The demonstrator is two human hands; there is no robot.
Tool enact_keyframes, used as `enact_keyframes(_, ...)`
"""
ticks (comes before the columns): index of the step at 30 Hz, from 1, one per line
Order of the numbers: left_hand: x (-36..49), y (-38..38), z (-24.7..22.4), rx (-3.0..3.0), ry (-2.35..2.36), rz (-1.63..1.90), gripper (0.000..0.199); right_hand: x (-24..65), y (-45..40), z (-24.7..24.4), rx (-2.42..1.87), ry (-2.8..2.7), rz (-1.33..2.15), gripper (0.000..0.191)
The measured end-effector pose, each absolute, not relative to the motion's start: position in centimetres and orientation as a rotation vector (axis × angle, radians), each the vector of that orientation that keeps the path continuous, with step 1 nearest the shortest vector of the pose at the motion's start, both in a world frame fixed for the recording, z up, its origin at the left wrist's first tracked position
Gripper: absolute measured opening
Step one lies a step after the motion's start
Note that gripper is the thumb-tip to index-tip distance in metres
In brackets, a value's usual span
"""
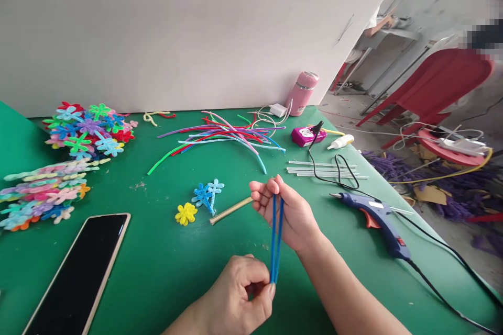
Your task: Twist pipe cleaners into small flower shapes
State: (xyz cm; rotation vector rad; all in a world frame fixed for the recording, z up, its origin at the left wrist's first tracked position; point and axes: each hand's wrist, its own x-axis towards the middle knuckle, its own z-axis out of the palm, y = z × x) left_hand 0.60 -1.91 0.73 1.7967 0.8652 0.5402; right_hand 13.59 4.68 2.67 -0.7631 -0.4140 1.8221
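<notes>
Blue pipe cleaner (273, 238), green tabletop (157, 267).

No words or numbers are showing legibly. Right of centre, a white label (310, 135) is facing out from a magenta box (299, 137); farther right, a pale label (376, 204) is marking a blue glue gun (385, 224), both proving unreadable.

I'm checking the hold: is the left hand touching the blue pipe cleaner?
Touching. The head view shows the left hand pinching the blue pipe cleaner at its lower end, between thumb and finger.

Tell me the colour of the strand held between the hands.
Blue; the strand shows in the head view.
</notes>
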Motion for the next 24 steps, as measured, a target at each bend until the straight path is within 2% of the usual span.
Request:
enact_keyframes(8, 0.7, -2.2, 0.6, 1.494, 0.901, 0.519, 0.025, 13.9, 5.0, 2.9, -0.734, -0.431, 1.802, 0.024)
enact_keyframes(12, 0.1, -1.6, 0.7, 1.252, 0.994, 0.668, 0.025, 13.7, 5.1, 2.8, -0.790, -0.448, 1.765, 0.039)
enact_keyframes(16, -0.3, -1.0, 0.6, 1.110, 1.037, 0.760, 0.026, 12.8, 4.8, 2.2, -0.813, -0.500, 1.826, 0.039)
enact_keyframes(24, 0.0, -1.1, 0.4, 1.059, 1.025, 0.728, 0.028, 12.6, 4.3, 2.4, -0.740, -0.491, 1.955, 0.040)
